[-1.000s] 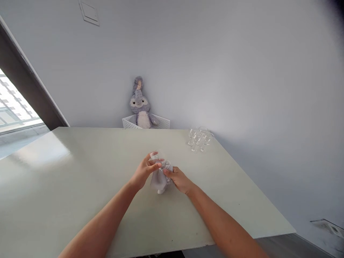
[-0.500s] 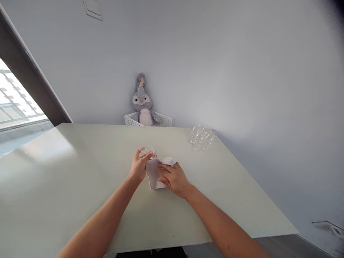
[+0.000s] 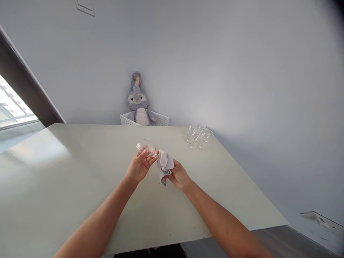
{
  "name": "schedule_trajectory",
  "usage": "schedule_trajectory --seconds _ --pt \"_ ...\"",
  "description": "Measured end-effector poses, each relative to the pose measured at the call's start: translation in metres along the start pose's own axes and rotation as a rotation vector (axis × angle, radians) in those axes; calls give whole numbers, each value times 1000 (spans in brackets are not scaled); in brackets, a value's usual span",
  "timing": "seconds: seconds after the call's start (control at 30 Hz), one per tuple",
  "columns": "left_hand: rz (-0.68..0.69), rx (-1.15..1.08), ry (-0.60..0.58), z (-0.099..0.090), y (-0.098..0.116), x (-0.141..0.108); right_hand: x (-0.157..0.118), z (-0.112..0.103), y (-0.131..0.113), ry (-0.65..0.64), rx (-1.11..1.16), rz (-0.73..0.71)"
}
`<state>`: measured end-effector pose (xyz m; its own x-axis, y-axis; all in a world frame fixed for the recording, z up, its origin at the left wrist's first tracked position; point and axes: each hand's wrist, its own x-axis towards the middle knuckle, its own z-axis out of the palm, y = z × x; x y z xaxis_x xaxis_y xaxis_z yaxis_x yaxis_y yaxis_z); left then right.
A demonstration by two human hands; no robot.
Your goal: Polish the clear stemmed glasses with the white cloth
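Observation:
My left hand (image 3: pixel 140 165) is closed around a small clear glass (image 3: pixel 146 148), which lies tilted on its side in the fingers above the table. The glass's narrow end points right, toward a pale grey cloth (image 3: pixel 165 163). My right hand (image 3: pixel 179 175) grips that cloth, bunched and folded, with part of it hanging below the fingers. Cloth and glass end meet or nearly meet between the hands; the exact contact is too small to make out. Some of my right fingertips are hidden behind the cloth.
Several clear stemmed glasses (image 3: pixel 197 136) stand grouped at the table's far right corner. Behind the far edge, a plush rabbit (image 3: pixel 138 102) sits in a white perforated basket (image 3: pixel 161 119) against the wall. The pale table (image 3: pixel 80 193) has its front edge near me.
The cloth, which hung spread flat, is now bunched up in my right hand. My left hand has turned palm up, and the glass now lies lengthwise. The view has shifted slightly.

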<state>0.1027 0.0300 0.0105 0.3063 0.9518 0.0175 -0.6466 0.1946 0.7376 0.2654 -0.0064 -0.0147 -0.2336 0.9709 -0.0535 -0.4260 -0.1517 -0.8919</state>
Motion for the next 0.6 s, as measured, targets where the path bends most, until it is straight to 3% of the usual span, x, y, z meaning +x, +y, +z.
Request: schedule_trajectory --seconds 0.13,0.3,0.37,0.47,0.53,0.6 --pt "124 49 31 0 2 0 -1 6 12 -83 70 186" --pt "324 174 107 2 11 0 -10 13 21 -178 -274 266" --pt "465 268 170 7 14 -4 -15 17 21 -215 -484 169" --pt "656 446 242 17 13 -11 -24 23 16 -283 -828 -105" --pt "718 542 248 21 9 -16 -28 24 10 -322 -1017 -290" --pt "753 617 219 22 5 -18 -29 22 3 -267 -1131 -426"
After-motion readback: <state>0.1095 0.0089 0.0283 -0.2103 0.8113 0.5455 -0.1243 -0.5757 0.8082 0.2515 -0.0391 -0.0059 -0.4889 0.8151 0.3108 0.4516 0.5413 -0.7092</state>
